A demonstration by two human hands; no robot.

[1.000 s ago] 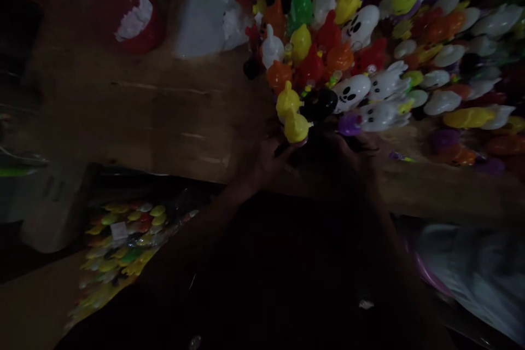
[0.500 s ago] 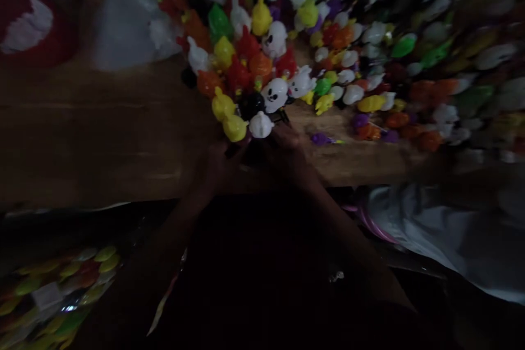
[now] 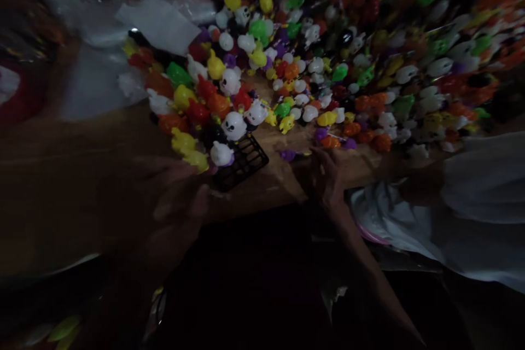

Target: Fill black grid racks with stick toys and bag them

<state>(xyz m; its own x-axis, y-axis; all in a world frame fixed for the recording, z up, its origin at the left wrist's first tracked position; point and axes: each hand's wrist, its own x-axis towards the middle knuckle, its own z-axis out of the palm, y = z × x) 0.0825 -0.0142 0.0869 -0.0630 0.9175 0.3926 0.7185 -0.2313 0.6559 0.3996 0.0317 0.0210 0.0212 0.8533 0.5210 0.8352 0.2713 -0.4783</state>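
Observation:
A black grid rack (image 3: 246, 161) lies tilted on the wooden table, with several small plastic figures in rows over its left and far parts. At its near corner are a white figure (image 3: 222, 153) and a yellow figure (image 3: 197, 161); a white skull-like figure (image 3: 234, 126) is just behind. My left hand (image 3: 176, 191), dim and blurred, is at the rack's left near side, its thumb apart from the fingers and no object visible in it. To the right, my right hand (image 3: 330, 178) has its fingers apart near a purple figure (image 3: 288, 155) with a thin stick; contact is unclear.
A large heap of mixed colored figures (image 3: 315, 65) covers the back and right of the wooden table (image 3: 74, 158). Clear plastic bags (image 3: 98, 87) lie at back left, beside a red container (image 3: 24, 98). A person in pale clothing (image 3: 484, 186) is close on the right.
My hands have parted from the rack's near edge: the right moved right toward the purple figure, the left moved left. More of the rack's grid shows. The view has shifted.

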